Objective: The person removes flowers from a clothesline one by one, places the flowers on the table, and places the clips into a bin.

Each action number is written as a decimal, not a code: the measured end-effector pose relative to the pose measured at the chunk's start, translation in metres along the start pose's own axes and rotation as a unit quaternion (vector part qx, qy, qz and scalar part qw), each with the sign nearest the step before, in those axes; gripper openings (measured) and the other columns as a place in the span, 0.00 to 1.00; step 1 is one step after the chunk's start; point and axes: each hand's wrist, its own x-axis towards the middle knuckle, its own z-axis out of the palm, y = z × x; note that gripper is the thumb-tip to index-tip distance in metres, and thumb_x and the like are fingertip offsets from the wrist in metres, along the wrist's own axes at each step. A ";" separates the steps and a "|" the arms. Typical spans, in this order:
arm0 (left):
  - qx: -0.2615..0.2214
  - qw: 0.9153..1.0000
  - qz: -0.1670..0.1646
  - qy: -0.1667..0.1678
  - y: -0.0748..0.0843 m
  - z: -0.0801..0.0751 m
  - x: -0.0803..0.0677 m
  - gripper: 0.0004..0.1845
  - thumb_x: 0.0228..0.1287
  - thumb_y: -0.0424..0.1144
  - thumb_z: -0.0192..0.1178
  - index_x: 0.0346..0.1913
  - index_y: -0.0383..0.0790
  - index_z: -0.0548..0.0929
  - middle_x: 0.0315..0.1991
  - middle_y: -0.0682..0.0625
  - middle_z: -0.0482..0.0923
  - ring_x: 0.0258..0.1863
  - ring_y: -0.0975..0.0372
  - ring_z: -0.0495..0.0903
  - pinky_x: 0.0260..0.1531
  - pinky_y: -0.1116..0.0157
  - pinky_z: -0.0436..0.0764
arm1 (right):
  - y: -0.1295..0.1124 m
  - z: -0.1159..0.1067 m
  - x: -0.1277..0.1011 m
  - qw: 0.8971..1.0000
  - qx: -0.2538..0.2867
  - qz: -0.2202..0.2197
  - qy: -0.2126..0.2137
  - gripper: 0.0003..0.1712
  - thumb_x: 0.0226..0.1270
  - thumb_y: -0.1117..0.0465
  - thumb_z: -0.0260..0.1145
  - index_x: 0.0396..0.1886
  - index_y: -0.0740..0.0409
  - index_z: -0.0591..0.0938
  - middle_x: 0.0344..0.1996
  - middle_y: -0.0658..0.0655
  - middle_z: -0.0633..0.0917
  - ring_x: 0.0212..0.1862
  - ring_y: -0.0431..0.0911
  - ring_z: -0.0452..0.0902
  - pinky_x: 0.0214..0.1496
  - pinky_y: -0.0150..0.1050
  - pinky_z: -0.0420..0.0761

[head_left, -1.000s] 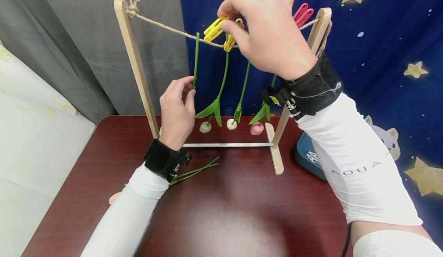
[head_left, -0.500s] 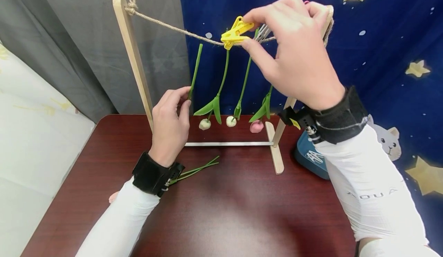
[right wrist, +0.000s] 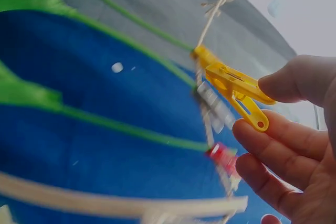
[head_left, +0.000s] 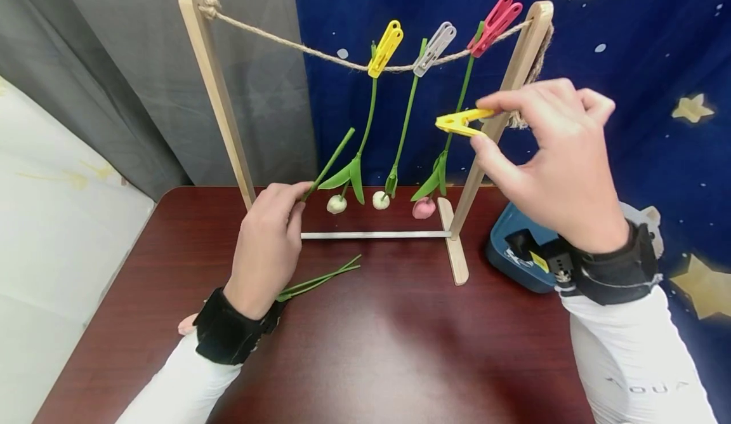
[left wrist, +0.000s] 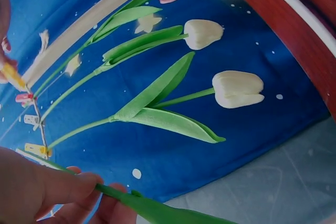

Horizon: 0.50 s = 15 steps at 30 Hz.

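left hand (head_left: 265,249) pinches green stem (head_left: 328,165), its bloom hidden | right hand (head_left: 551,157) pinches yellow clothespin (head_left: 459,122), seemingly off rope (head_left: 297,47)

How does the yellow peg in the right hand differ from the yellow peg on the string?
The held peg lies roughly level, pinched in the right hand, off the string; it grips nothing. The hung peg stands tilted, clamped on the string, holding a tulip stem. Both are yellow and alike in shape.

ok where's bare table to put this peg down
Bare table lies in front of the rack, between both sleeves. Crowded: loose stems by the left hand, blue box near the right hand.
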 end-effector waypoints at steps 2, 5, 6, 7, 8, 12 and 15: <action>0.013 1.000 0.007 -0.009 0.000 -0.001 -0.006 0.16 0.73 0.22 0.63 0.60 0.32 0.86 0.47 0.41 0.84 0.46 0.51 0.82 0.46 0.55 0.84 | 0.008 -0.003 -0.012 1.000 -0.004 0.016 -0.004 0.21 0.65 0.59 0.75 0.55 0.64 0.87 0.45 0.64 0.88 0.54 0.59 0.74 0.62 0.54 0.54; 0.034 0.999 0.021 -0.023 -0.002 -0.002 -0.016 0.18 0.71 0.21 0.64 0.60 0.32 0.85 0.46 0.41 0.83 0.46 0.51 0.81 0.46 0.55 0.86 | 0.023 -0.007 -0.031 0.999 -0.010 0.047 -0.011 0.22 0.65 0.59 0.75 0.56 0.64 0.87 0.45 0.65 0.88 0.54 0.60 0.75 0.63 0.56 0.54; 0.042 0.998 0.027 -0.028 -0.003 -0.001 -0.020 0.18 0.70 0.20 0.64 0.60 0.32 0.85 0.46 0.42 0.83 0.47 0.51 0.81 0.46 0.55 0.87 | 0.027 -0.008 -0.037 0.998 -0.011 0.064 -0.013 0.22 0.64 0.60 0.75 0.56 0.64 0.87 0.46 0.66 0.88 0.54 0.60 0.75 0.64 0.57 0.54; 0.050 0.998 0.032 -0.034 -0.004 -0.001 -0.023 0.19 0.69 0.20 0.64 0.61 0.33 0.85 0.46 0.42 0.83 0.47 0.51 0.81 0.45 0.54 0.87 | 0.032 -0.009 -0.044 0.997 -0.012 0.081 -0.015 0.22 0.64 0.60 0.75 0.56 0.63 0.87 0.47 0.66 0.87 0.55 0.60 0.75 0.65 0.58 0.54; 0.060 0.997 0.036 -0.042 -0.005 0.000 -0.027 0.19 0.69 0.19 0.64 0.61 0.33 0.85 0.45 0.42 0.82 0.47 0.50 0.81 0.45 0.54 0.88 | 0.037 -0.010 -0.050 0.995 -0.012 0.099 -0.017 0.22 0.64 0.60 0.75 0.57 0.63 0.87 0.47 0.67 0.87 0.55 0.60 0.75 0.66 0.58 0.53; 0.090 0.992 0.041 -0.084 -0.006 0.002 -0.039 0.23 0.64 0.17 0.66 0.60 0.33 0.84 0.45 0.42 0.82 0.46 0.49 0.82 0.43 0.52 0.88 | 0.058 -0.012 -0.073 0.987 -0.010 0.160 -0.026 0.21 0.65 0.61 0.75 0.57 0.64 0.87 0.49 0.68 0.86 0.56 0.61 0.74 0.65 0.58 0.52; 0.107 0.986 0.040 -0.122 -0.006 0.003 -0.047 0.23 0.63 0.18 0.68 0.60 0.33 0.84 0.45 0.42 0.82 0.44 0.49 0.81 0.45 0.52 0.87 | 0.075 -0.011 -0.088 0.978 -0.015 0.203 -0.051 0.21 0.66 0.62 0.75 0.57 0.66 0.86 0.50 0.71 0.85 0.57 0.65 0.72 0.62 0.63 0.51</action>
